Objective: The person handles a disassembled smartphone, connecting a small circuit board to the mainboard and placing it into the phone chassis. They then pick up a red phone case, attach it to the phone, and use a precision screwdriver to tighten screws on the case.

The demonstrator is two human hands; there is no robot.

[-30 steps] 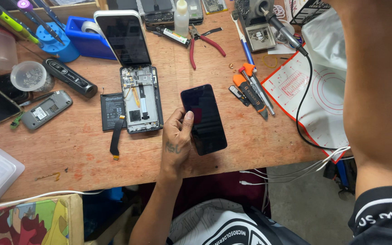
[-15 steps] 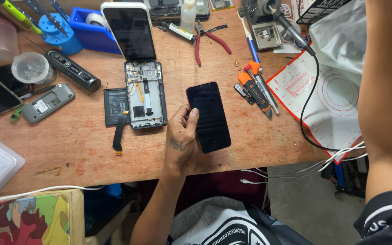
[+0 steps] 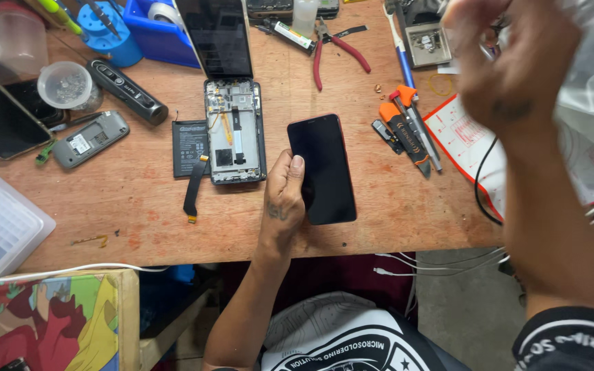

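My left hand (image 3: 284, 199) in a grip on the dark phone (image 3: 322, 168) lying flat on the wooden table (image 3: 132, 206), beside the opened phone (image 3: 234, 130), my right hand (image 3: 510, 62) raised, blurred, grip unclear

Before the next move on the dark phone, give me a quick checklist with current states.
1. Left hand grips the black slab phone with the red edge: ok.
2. Phone lies flat on the wooden bench: ok.
3. Right hand holds a tool: cannot tell, blurred.
4. Orange-handled tools lie beside the phone: ok.
5. Opened phone body with exposed boards lies apart from the gripped phone: ok.
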